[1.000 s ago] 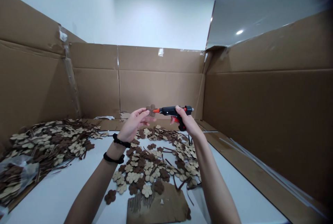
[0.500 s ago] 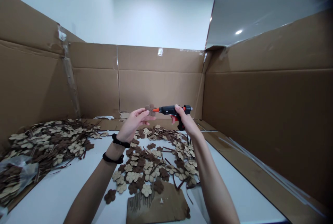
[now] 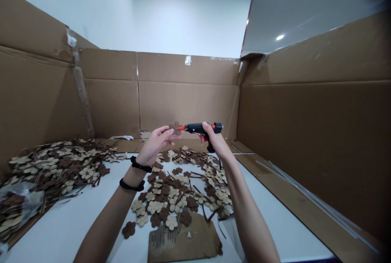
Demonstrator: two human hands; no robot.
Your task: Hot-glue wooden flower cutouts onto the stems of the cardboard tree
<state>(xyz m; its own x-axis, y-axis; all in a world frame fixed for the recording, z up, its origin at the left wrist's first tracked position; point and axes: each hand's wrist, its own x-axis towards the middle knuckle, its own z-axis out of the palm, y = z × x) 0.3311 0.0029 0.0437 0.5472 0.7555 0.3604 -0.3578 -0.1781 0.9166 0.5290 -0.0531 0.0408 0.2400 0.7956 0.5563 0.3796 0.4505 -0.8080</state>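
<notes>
Between the fingertips of my left hand [image 3: 157,142] is a brown flower cutout [image 3: 175,126], held up above the table. My right hand [image 3: 213,135] grips a black and orange hot glue gun [image 3: 195,128], its nozzle pointing left. The orange tip meets the middle of the flower, where a small pale spot shows. Below both hands, many beige and brown flower cutouts [image 3: 174,193] lie spread over the white table [image 3: 104,210], with thin dark strips among them.
A glue-marked cardboard piece [image 3: 195,240] lies at the front. Heaped cutouts [image 3: 61,165] and a clear plastic bag [image 3: 30,197] are at left. Clear glue sticks [image 3: 305,197] lie along the right side. Tall cardboard walls [image 3: 186,100] stand on three sides.
Both hands have shifted slightly left together with the flower cutout and the glue gun. A pale spot now shows at the flower's middle by the nozzle.
</notes>
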